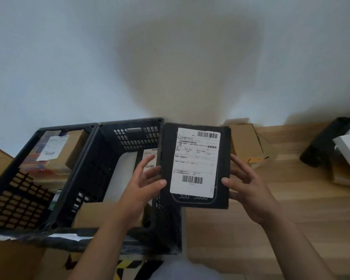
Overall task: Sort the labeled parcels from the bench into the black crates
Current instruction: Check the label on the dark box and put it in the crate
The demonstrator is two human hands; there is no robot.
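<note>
Head view: your left hand [143, 184] and right hand [249, 190] pinch flat black cardboard parcel [168, 150] with white label [194, 162], beside black plastic crate [109, 158].

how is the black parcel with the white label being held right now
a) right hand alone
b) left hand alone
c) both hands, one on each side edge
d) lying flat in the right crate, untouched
c: the black parcel is held label-up, with the left hand on its left edge and the right hand on its right edge.
</note>
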